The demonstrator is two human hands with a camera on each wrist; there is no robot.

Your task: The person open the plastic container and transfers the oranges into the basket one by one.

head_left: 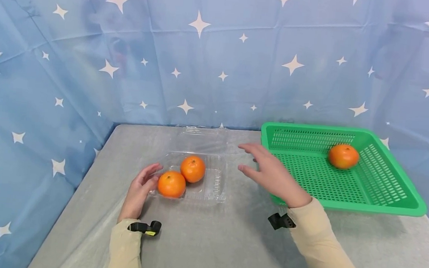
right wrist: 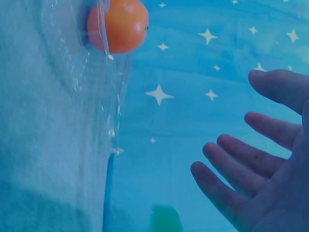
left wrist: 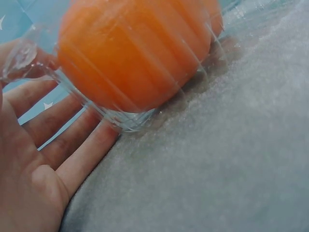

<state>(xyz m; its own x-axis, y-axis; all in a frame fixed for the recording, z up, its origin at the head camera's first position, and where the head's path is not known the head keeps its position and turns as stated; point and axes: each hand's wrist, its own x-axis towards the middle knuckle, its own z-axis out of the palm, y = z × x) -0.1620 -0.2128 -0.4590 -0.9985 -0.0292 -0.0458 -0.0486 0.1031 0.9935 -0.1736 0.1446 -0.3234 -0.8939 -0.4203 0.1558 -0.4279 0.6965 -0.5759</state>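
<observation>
A clear plastic clamshell box [head_left: 214, 185] lies open on the grey table and holds two oranges [head_left: 171, 184] [head_left: 192, 168]. My left hand [head_left: 142, 186] rests with straight fingers against the box's near left corner; in the left wrist view its fingers [left wrist: 72, 145] lie beside the box with an orange [left wrist: 135, 53] pressed against the clear wall. My right hand [head_left: 263, 168] hovers empty with spread fingers between the box and a green basket [head_left: 384, 204]. A third orange [head_left: 343, 156] sits in the basket. The right wrist view shows the spread fingers [right wrist: 251, 164] and one orange [right wrist: 118, 25].
The grey table [head_left: 220, 245] is bounded by a blue star-patterned curtain [head_left: 206, 56] behind and at the left. The green basket stands at the table's right rear. The box's lid [head_left: 199, 135] lies flat behind it.
</observation>
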